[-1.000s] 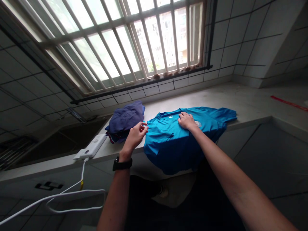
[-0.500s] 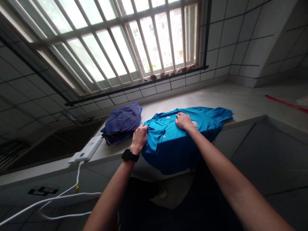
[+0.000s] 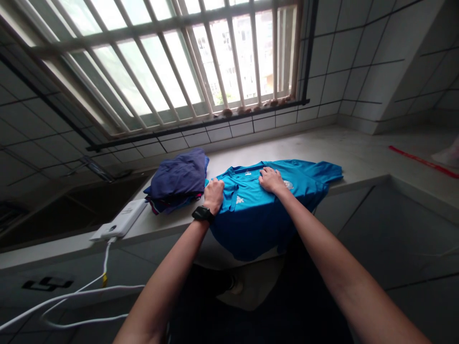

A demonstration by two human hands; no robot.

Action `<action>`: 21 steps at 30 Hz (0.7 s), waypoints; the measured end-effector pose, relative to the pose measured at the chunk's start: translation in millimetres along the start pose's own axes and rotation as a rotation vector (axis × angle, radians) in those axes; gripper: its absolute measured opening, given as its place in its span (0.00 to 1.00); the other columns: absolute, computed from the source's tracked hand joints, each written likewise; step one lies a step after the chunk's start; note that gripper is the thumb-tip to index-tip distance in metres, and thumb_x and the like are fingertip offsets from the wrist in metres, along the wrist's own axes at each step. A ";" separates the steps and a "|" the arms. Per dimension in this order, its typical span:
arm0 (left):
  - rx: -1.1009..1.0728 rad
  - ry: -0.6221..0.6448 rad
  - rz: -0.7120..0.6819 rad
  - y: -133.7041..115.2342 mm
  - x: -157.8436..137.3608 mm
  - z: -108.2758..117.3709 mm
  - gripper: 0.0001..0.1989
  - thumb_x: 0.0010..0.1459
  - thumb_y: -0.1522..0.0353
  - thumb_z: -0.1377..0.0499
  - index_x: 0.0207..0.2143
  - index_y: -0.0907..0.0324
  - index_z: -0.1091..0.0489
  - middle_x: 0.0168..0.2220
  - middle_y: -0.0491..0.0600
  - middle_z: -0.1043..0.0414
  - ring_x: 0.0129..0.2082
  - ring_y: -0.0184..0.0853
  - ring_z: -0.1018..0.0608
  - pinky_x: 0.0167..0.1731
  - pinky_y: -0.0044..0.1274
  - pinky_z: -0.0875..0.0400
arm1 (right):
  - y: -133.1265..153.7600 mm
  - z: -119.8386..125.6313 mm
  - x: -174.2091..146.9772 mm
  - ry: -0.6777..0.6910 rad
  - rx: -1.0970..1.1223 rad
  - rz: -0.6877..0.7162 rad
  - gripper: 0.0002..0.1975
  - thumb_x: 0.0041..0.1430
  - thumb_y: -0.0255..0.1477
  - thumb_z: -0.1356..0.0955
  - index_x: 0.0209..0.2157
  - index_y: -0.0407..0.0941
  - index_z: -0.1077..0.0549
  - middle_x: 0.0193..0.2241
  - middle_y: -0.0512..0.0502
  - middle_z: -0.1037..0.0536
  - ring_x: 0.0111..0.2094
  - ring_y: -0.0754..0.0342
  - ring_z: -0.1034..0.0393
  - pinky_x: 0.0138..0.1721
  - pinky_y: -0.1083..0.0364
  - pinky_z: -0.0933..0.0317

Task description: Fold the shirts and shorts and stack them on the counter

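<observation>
A blue T-shirt (image 3: 272,203) with small pale prints lies spread over the counter, its lower part hanging down past the front edge. My left hand (image 3: 214,195), wearing a black watch, is closed on the sleeve side of the shirt at its left end. Bent fingers of my right hand (image 3: 271,180) grip the shirt's cloth close to the neckline; part of that grasp is hidden under the hand. Just left of my left hand sits a pile of folded dark purple-blue clothes (image 3: 177,177).
A white power strip (image 3: 120,221) with a white cable (image 3: 105,258) lies on the counter (image 3: 297,143) beside a dark sink (image 3: 71,205) at left. A red strip (image 3: 423,161) is at far right. Behind stands a barred window (image 3: 165,71).
My left hand has shifted slightly right and up, folding the sleeve edge inward over the shirt front. My right hand stays at the same place on the shirt. The view has turned slightly.
</observation>
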State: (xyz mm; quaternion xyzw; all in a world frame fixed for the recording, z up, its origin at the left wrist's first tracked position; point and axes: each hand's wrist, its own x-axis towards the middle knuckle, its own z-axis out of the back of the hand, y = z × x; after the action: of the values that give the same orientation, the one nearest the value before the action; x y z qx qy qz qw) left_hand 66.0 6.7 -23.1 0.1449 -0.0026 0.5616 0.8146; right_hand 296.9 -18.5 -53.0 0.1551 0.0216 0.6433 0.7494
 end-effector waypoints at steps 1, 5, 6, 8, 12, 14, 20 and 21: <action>0.001 -0.004 0.020 -0.8 5.1 -0.5 0.23 0.66 0.81 0.58 0.50 0.66 0.25 0.48 0.65 0.25 0.46 0.45 0.20 0.41 0.29 0.25 | -0.5 0.1 0.0 -0.003 0.001 0.003 0.27 0.72 0.29 0.45 0.67 0.38 0.33 0.72 0.34 0.39 0.72 0.42 0.46 0.71 0.41 0.53; -0.019 -0.094 -0.045 -6.1 16.8 -10.0 0.22 0.68 0.79 0.58 0.53 0.67 0.27 0.51 0.67 0.27 0.50 0.47 0.23 0.46 0.32 0.28 | -2.0 -1.0 -0.4 -0.013 -0.008 0.012 0.26 0.71 0.29 0.44 0.64 0.39 0.30 0.71 0.33 0.37 0.72 0.42 0.45 0.70 0.42 0.50; -0.037 -0.105 -0.075 -7.4 17.7 -13.5 0.21 0.68 0.78 0.57 0.53 0.66 0.27 0.51 0.66 0.27 0.51 0.48 0.24 0.47 0.33 0.29 | -2.0 -1.5 -0.3 -0.014 -0.010 0.013 0.26 0.71 0.29 0.44 0.64 0.40 0.29 0.71 0.34 0.37 0.72 0.42 0.45 0.70 0.42 0.50; -0.072 -0.096 -0.091 -8.8 18.2 -20.3 0.20 0.69 0.75 0.56 0.53 0.65 0.27 0.51 0.65 0.26 0.51 0.48 0.24 0.48 0.33 0.29 | -2.1 -1.0 1.5 -0.009 0.002 0.007 0.26 0.71 0.30 0.43 0.64 0.41 0.30 0.71 0.35 0.37 0.72 0.43 0.46 0.71 0.42 0.52; -0.099 -0.090 -0.053 -7.2 19.1 -28.4 0.20 0.70 0.74 0.56 0.52 0.65 0.27 0.52 0.65 0.27 0.51 0.49 0.25 0.47 0.34 0.30 | -11.4 16.5 16.9 0.106 0.201 -0.006 0.27 0.71 0.33 0.40 0.67 0.40 0.33 0.71 0.37 0.36 0.72 0.44 0.45 0.72 0.43 0.52; -0.131 -0.101 -0.054 -6.0 19.9 -29.6 0.20 0.69 0.74 0.56 0.52 0.65 0.26 0.52 0.65 0.27 0.51 0.49 0.25 0.47 0.34 0.30 | -26.2 37.4 27.9 0.135 0.293 -0.013 0.27 0.73 0.33 0.41 0.69 0.40 0.34 0.69 0.39 0.33 0.69 0.48 0.39 0.69 0.49 0.44; -0.193 -0.126 -0.015 -7.1 19.6 -28.1 0.20 0.69 0.74 0.56 0.51 0.65 0.26 0.51 0.65 0.26 0.51 0.49 0.25 0.46 0.34 0.30 | -113.8 110.4 17.9 -0.127 0.130 -0.314 0.27 0.64 0.23 0.39 0.63 0.35 0.30 0.60 0.30 0.24 0.61 0.46 0.28 0.60 0.53 0.35; -0.203 -0.125 -0.015 -7.4 19.2 -27.6 0.21 0.69 0.74 0.56 0.51 0.65 0.26 0.51 0.66 0.26 0.51 0.49 0.25 0.46 0.34 0.30 | -129.8 117.6 8.2 -0.158 0.090 -0.364 0.26 0.60 0.23 0.36 0.60 0.33 0.26 0.56 0.26 0.22 0.58 0.41 0.25 0.58 0.50 0.33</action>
State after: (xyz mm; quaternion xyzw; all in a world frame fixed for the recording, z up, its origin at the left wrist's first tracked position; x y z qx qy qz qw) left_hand 75.4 28.4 -48.0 0.0967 -0.1091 0.5422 0.8275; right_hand 449.9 -50.7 26.5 0.2317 0.0192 0.4814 0.8451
